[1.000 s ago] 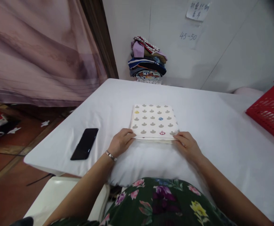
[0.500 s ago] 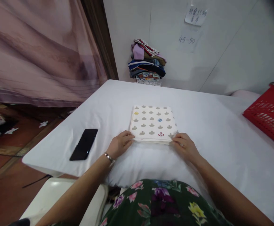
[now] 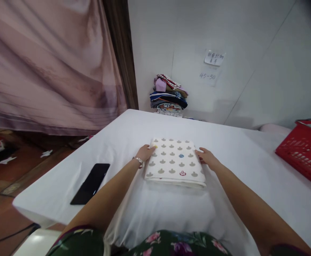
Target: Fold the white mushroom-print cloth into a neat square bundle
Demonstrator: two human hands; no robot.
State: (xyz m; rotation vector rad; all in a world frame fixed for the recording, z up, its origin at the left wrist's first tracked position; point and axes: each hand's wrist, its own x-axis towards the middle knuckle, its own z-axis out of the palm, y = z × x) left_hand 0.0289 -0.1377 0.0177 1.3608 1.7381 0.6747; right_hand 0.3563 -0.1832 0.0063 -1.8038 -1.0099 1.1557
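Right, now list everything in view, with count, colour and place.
cloth: one, white, patterned, folded, mid-table
phone: one, black, table's left
table: one, white, centre
basket: one, red, far right
clothes: one stack, mixed, behind table
notes: two, white, on wall
wall: pale grey, back
curtain: pink, upper left
floor: reddish brown, left
scraps: at least two, white, on floor
seat: one, white, lower left
bracelet: one, silvery, left wrist
shirt: one, green floral, bottom
left hand, right hand: two, bare, at cloth's sides
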